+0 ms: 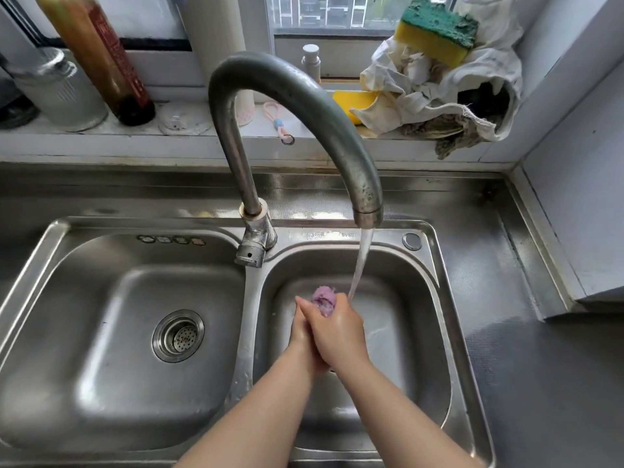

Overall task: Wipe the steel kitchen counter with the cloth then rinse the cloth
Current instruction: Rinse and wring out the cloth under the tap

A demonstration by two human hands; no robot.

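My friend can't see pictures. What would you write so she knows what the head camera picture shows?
Two hands squeeze a small purple cloth together under water running from a curved steel tap, over the right basin of a double steel sink. The left hand and right hand press against each other around it. A green and yellow sponge sits on rags on the windowsill.

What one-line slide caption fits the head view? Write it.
Both hands, left hand and right hand, squeeze the purple cloth beside the running faucet.

We see the faucet (290,136) behind the divider between the left basin (101,298) and right basin (405,282); the sponge (439,30) sits on rags (439,96) on the windowsill (236,130) behind.
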